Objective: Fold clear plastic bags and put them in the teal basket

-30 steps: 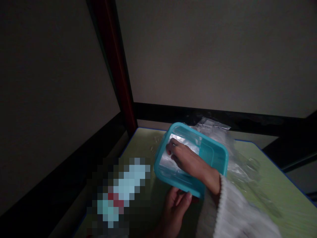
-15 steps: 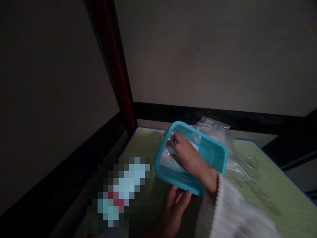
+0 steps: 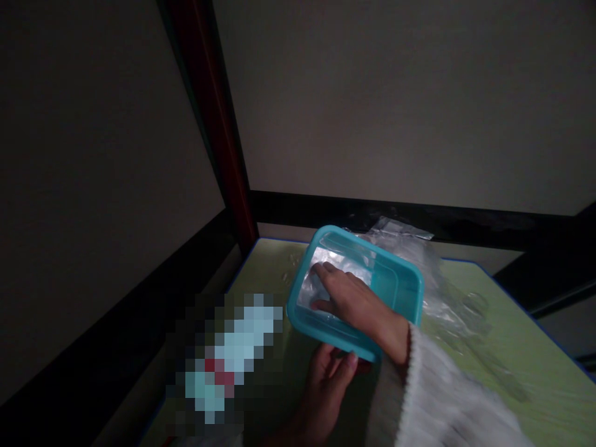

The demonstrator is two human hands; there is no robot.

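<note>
A teal plastic basket (image 3: 408, 292) is tilted above the table, its opening toward me. My left hand (image 3: 328, 382) grips it from below, thumb against the near side and fingers under it. Inside, at the left, lies a shiny clear plastic packet (image 3: 308, 290). My right hand (image 3: 351, 298) reaches into the basket over this packet, fingers spread and stretched out, the tips resting on or just over the plastic. The wrist and a pale knitted sleeve cover part of the near right rim.
Crumpled clear plastic wrapping (image 3: 426, 261) lies behind and right of the basket on the yellow-green table (image 3: 526, 341). A blurred-out pale blue and red item (image 3: 242, 341) is at the left. Panelled walls (image 3: 395, 105) close in the table behind and at the left.
My right hand's fingers have straightened out over the packet from a more curled pose, and the packet looks flatter. The basket has shifted slightly left and up.
</note>
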